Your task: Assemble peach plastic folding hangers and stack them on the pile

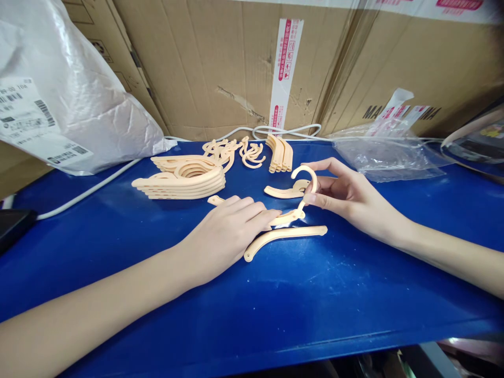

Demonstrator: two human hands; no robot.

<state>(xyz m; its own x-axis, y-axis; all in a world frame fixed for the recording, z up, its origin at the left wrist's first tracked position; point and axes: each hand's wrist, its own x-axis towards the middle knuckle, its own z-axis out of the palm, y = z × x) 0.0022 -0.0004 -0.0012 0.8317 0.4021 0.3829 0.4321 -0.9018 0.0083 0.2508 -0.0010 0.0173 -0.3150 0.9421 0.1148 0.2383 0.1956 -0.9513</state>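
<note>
Seen from the head camera, a person's right hand (346,194) pinches a cream hook (314,181) between thumb and fingers above a blue tabletop (299,315). The hook stands up from the right end of a hanger arm (286,218), its shank leaning slightly right as it rises and its curve opening left and downward. The hanger arm's long axis runs roughly left to right across the table's middle, tipping a little toward the wearer at the right.

The left hand (230,231) lies palm down over that arm, fingers close together; whether it grips or merely presses cannot be told, as thumb and palm are out of sight. Hidden beneath it is the arm's middle, with only the two ends showing. How firmly hook and arm are joined is hard to make out.

Nearer the wearer, a loose arm (289,239) slants up to the right, its left end just beside the left hand. Right-hand fingers partly cover a folded piece (283,192) behind. Loose hooks (222,149) overlap confusingly at the back; the frame cuts off both forearms and a white parcel (79,84).
</note>
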